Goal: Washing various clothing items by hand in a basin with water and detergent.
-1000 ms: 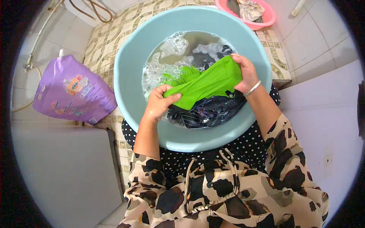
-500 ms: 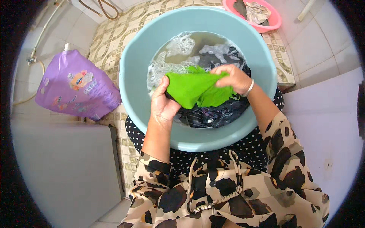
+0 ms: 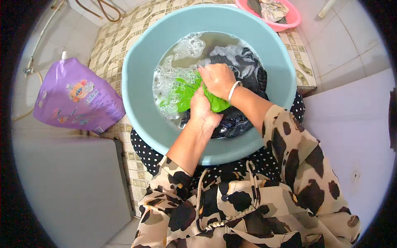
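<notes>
A bright green cloth (image 3: 187,94) is bunched between my two hands, partly dipped in sudsy water (image 3: 171,68). My left hand (image 3: 202,106) grips it from the near side. Above and to the right, my right hand (image 3: 218,79), with a white bangle (image 3: 234,91) on the wrist, is closed over the cloth, its knuckles up. The two hands press close together. Dark wet clothes (image 3: 252,82) lie in the water beneath and to the right of them. All of this is inside a large light-blue basin (image 3: 138,62).
A purple detergent pouch (image 3: 78,97) with a white cap stands left of the basin. Behind, at the right, a pink basin (image 3: 293,17) holds some clothes. A grey box-like surface (image 3: 70,182) is at lower left, a pale panel (image 3: 351,124) at right. Patterned tiles (image 3: 113,49) cover the floor.
The green cloth has gone from spread out above the water to bunched and lowered into it. My left hand moved right, my right hand moved left, and they came together.
</notes>
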Available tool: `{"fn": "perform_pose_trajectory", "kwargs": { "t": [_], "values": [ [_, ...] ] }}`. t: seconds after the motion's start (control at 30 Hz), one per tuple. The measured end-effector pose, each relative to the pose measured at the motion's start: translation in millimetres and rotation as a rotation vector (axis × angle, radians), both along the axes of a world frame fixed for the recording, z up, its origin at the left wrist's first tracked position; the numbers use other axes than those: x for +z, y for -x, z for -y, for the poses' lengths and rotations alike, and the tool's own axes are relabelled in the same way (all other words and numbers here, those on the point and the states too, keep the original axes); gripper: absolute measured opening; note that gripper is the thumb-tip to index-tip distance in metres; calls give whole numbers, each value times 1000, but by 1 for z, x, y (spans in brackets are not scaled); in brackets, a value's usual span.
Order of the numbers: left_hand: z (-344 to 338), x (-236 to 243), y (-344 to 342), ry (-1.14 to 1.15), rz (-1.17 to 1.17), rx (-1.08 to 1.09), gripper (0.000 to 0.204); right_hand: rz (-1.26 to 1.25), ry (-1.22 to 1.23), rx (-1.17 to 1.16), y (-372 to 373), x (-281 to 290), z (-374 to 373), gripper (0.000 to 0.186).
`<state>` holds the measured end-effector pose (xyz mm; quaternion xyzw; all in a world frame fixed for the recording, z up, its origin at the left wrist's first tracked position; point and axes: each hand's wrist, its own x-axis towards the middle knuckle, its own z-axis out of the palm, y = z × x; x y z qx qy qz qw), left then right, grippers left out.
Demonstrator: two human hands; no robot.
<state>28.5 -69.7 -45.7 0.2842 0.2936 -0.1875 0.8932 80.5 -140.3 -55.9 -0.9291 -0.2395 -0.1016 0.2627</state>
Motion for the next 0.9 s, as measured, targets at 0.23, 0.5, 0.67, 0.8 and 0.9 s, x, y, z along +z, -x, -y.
{"fn": "perform_pose_trajectory", "kwargs": {
  "t": [0.23, 0.5, 0.67, 0.8, 0.9],
  "values": [
    [-68, -63, -11, 685, 523, -322, 32, 149, -409, 282, 80, 18, -36, 13],
    [-68, 21, -2, 171, 182, -150, 37, -774, -1239, -286, -11, -13, 88, 34],
    [-81, -52, -1, -401, 50, -168, 37, -909, -1482, -175, 17, -3, 83, 30],
    [-68, -57, -5, -530, 76, -314, 27, -874, -1485, -234, 34, -8, 93, 28],
    [-52, -49, -6, -849, 94, -359, 26, -901, -1472, -190, 42, -7, 97, 27]
  ]
}}
